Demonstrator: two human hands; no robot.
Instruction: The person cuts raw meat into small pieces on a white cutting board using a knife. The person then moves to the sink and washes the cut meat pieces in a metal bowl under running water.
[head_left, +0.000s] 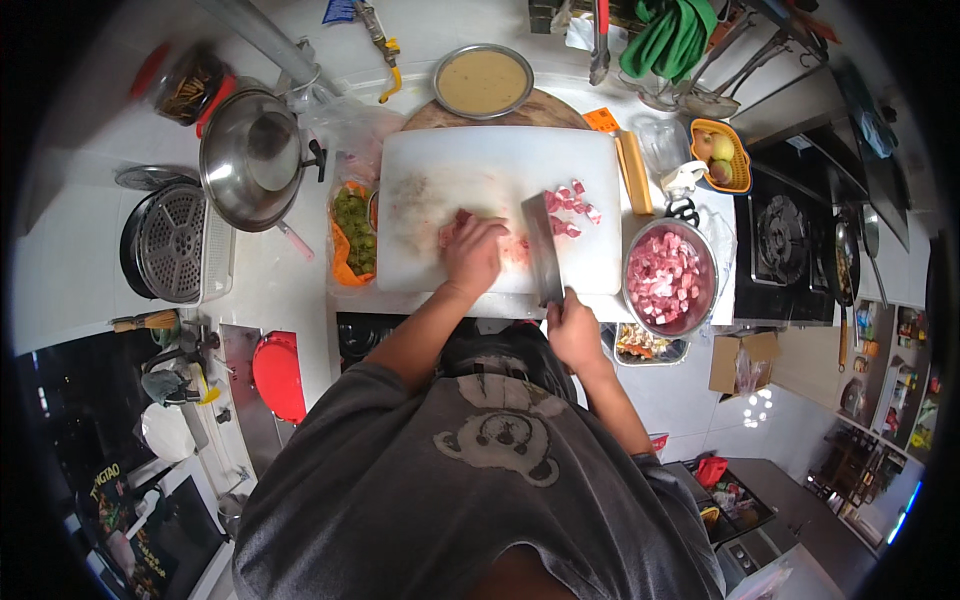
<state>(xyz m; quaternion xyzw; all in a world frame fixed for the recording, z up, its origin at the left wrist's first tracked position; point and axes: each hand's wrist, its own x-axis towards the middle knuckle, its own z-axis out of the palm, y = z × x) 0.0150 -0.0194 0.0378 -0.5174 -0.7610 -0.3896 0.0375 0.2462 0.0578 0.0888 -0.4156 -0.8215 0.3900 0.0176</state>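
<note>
My left hand (475, 251) rests on a piece of raw meat (454, 227) on the white cutting board (427, 165), fingers bent over it. In my right hand (574, 330) is the handle of a cleaver (545, 251), its blade tilted over the board to the right of the meat piece. Several cubes of cut meat (574, 201) lie beyond the blade, and small scraps lie between the blade and my left hand. Right of the board, a metal bowl (711, 296) holds many cubes of raw meat (664, 277).
A bowl of tan liquid (482, 81) stands on a round wooden board (420, 118) behind. Green vegetables (354, 229) in a bag and a wok (259, 161) are left. Scissors (682, 211), a yellow fruit basket (742, 169) and a gas stove (780, 232) are right.
</note>
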